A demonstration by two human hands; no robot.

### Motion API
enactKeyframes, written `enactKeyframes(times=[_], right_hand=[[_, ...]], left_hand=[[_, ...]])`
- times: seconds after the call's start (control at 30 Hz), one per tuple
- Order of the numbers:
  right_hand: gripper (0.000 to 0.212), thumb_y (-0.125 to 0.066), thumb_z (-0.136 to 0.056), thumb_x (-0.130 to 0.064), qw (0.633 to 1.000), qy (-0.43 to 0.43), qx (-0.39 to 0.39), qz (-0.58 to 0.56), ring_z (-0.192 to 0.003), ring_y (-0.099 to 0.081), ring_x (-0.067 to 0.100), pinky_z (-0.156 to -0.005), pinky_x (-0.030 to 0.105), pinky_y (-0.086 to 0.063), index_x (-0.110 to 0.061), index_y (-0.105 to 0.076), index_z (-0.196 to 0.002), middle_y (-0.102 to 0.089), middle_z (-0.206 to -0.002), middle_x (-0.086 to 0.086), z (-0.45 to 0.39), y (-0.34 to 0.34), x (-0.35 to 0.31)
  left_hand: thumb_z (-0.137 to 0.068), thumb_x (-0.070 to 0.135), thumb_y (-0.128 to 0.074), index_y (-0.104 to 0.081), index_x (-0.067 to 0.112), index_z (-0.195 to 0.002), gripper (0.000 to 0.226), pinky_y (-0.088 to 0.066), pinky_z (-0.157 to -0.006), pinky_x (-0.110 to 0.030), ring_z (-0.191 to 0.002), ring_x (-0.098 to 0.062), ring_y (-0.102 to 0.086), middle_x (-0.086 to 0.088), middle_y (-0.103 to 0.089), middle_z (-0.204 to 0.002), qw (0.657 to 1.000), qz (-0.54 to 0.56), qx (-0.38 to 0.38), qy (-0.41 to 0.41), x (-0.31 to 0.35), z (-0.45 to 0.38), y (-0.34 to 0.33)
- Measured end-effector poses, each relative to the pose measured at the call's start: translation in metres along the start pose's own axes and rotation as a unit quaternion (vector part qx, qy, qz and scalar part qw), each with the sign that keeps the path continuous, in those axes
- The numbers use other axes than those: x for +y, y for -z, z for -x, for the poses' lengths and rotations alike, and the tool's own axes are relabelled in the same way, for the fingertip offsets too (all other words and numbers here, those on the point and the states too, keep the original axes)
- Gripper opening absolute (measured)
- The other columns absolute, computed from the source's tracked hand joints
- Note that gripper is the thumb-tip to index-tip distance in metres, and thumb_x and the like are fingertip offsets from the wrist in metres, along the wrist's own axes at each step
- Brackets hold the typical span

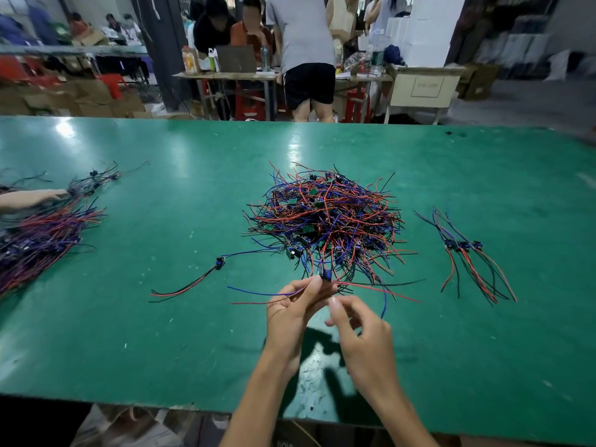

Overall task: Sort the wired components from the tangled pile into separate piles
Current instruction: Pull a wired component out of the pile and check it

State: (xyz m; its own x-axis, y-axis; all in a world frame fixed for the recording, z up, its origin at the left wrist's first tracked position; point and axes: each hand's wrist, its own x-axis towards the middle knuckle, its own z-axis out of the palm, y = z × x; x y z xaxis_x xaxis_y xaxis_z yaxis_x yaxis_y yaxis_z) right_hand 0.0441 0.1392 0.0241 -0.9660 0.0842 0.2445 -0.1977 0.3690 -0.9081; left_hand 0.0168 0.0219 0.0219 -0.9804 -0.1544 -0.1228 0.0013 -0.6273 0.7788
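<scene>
a: what is seen from the head camera on the tabletop [161, 333]?

b: a glossy green surface is shown, scuffed and flecked with pale marks near the near edge. the tangled pile [325, 221] is heaped at the middle of it, a rough dome of thin red, blue and black insulated wires with small green boards and dark blocky parts caught among them.

a: and the hands?

b: the left hand [295, 309] is raised just before the pile's near side, between it and the near edge. a wired component [325, 274], a small blue and dark block with thin wires trailing from it, is pinched at the fingertips. its blue and red leads are spread to both sides across the hand. the right hand [361, 330] is held just beside the left, its fingers loosely curled with the forefinger and thumb drawn close; whether a wire is caught between them cannot be told.

a: what has been laid apart?

b: a single component [220, 262] with red and black leads is laid flat left of the pile, toward the near edge. a small sorted group [464, 250] of a few like pieces is set toward the right edge, the wires fanned out roughly parallel. a large combed bundle [42, 237] of red, blue and black wires is laid at the left edge, and a thinner dark bunch [93, 182] behind it is touched by another person's hand [35, 198].
</scene>
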Motion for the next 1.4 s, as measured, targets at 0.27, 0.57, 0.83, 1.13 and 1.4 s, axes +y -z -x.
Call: enactKeyframes(times=[0.27, 0.57, 0.83, 1.13, 1.4], right_hand=[[0.026, -0.064, -0.098, -0.038, 0.969, -0.150, 0.058, -0.187, -0.053, -0.059, 0.017, -0.045, 0.031, -0.047, -0.018, -0.070, -0.082, -0.072, -0.079, 0.002, -0.028, -0.006, 0.017], [0.022, -0.060, -0.101, -0.026, 0.965, -0.151, 0.039, -0.211, -0.066, -0.071, 0.020, -0.051, 0.027, -0.056, -0.009, -0.068, -0.091, -0.075, -0.080, 0.004, -0.045, 0.003, 0.036], [0.017, -0.055, -0.103, -0.016, 0.945, -0.159, 0.042, -0.284, -0.067, -0.074, 0.015, -0.055, 0.022, -0.057, -0.003, -0.062, -0.096, -0.077, -0.078, 0.006, -0.046, 0.004, 0.037], [0.019, -0.059, -0.100, -0.023, 0.939, -0.177, -0.025, -0.293, -0.064, -0.070, 0.016, -0.059, 0.021, -0.056, -0.004, -0.061, -0.098, -0.077, -0.082, 0.012, -0.058, 0.014, 0.049], [0.019, -0.073, -0.087, -0.040, 0.994, -0.008, -0.053, -0.093, -0.083, -0.064, 0.015, -0.079, 0.029, -0.053, -0.026, -0.074, -0.074, -0.066, -0.084, -0.001, -0.065, 0.025, 0.044]], left_hand=[[-0.079, 0.029, -0.082, -0.079, 0.010, -0.097, 0.026, -0.056, -0.088, -0.025, -0.101, -0.025, -0.073, -0.017, -0.077, -0.100, 0.989, -0.143, -0.040, 0.008, 0.000, 0.005, 0.010], [-0.080, 0.019, -0.082, -0.081, 0.010, -0.088, 0.012, -0.057, -0.068, -0.020, -0.072, -0.015, -0.072, -0.012, -0.078, -0.084, 0.974, -0.214, 0.061, -0.031, 0.007, -0.004, 0.025], [-0.086, 0.008, -0.076, -0.077, 0.009, -0.097, 0.011, -0.057, -0.069, -0.019, -0.076, -0.009, -0.070, -0.005, -0.076, -0.089, 0.981, -0.098, 0.165, -0.008, 0.004, -0.007, 0.030], [-0.091, 0.015, -0.069, -0.067, 0.025, -0.111, 0.022, -0.041, -0.095, -0.026, -0.109, -0.004, -0.053, 0.016, -0.061, -0.112, 0.822, -0.475, 0.150, -0.278, 0.012, 0.003, 0.002], [-0.104, 0.006, -0.041, -0.073, 0.011, -0.103, 0.033, -0.055, -0.065, -0.022, -0.067, -0.018, -0.069, -0.009, -0.078, -0.095, 0.931, -0.332, -0.139, 0.061, 0.011, -0.011, -0.028]])
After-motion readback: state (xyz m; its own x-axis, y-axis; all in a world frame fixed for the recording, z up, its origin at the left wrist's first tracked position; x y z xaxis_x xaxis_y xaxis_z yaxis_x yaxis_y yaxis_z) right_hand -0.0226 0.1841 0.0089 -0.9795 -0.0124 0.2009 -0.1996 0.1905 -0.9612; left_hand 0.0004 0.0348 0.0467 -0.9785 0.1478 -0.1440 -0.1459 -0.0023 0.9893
